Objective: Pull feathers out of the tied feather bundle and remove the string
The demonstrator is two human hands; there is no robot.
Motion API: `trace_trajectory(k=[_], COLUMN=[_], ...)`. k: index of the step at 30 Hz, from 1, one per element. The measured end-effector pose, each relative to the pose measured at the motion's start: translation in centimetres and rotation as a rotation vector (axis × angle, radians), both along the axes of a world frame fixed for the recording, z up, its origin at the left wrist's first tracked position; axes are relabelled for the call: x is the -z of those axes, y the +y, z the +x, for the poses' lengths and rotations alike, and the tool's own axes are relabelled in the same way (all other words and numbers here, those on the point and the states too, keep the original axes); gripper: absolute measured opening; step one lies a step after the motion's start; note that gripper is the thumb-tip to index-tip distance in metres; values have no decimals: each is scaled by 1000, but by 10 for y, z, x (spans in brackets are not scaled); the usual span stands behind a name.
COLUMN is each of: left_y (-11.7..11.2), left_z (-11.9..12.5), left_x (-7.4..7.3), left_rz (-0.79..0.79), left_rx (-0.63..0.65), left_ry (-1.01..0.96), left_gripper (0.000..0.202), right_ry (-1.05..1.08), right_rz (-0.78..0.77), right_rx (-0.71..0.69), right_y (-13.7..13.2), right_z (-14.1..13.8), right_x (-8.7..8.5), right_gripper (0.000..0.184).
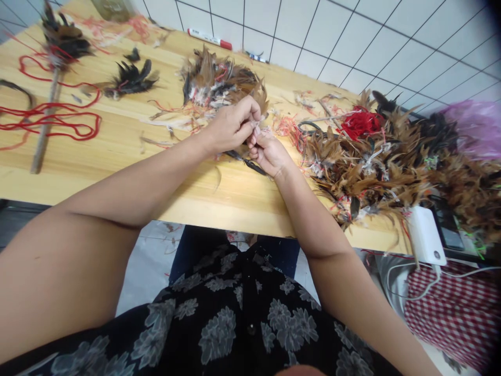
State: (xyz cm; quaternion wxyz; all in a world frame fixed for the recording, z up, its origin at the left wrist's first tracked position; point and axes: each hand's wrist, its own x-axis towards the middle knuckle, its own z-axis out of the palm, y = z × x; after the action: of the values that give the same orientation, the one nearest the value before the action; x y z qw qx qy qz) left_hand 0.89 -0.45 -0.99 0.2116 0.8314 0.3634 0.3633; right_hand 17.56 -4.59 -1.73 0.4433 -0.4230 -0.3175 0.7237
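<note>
My left hand point(237, 124) and my right hand point(268, 151) meet above the table, fingers pinched together. Between the fingertips is the pale, fluffy base of a small feather bunch point(257, 125), mostly covered by the fingers. Dark feathers point(255, 167) show below my right hand; whether they belong to the same bunch I cannot tell. Just beyond my left hand lies a heap of tied brown feathers point(223, 78). To the right of my right hand spreads a larger pile of brown and black feathers point(364, 162), with a tangle of red string point(362, 124) on it.
On the left, a stick with dark feathers at its top point(50, 109) lies beside loops of red cord point(74, 120). A black feather tuft point(131, 78) and a red-capped marker point(209, 38) lie further back. A white power bank point(426, 235) with a cable sits at the right front edge.
</note>
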Motion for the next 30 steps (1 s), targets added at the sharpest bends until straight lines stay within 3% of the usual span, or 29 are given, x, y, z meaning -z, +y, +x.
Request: trace_trajectory(k=[10,16,21,25,30], left_y=[3,3,5,8,5], left_z=[4,5,3,-1,-2], left_x=[1,1,5,8,3], left_rz=[-244,-360,-359,-354,-348], left_rx=[47,48,98,162,169], left_ry=[-243,-314,-285,-248,-295], left_gripper=[5,11,16,31,33], right_ry=[20,26,30,18,15], right_rz=[-52,-92,-73,-59,-32], right_rx=[41,87,70,59,54], right_y=[-2,-4,-6,-6,-5], right_z=[0,-2,-1,0,2], right_x=[-5,-11,-14,-14,-12], right_gripper=[38,37,36,38,39])
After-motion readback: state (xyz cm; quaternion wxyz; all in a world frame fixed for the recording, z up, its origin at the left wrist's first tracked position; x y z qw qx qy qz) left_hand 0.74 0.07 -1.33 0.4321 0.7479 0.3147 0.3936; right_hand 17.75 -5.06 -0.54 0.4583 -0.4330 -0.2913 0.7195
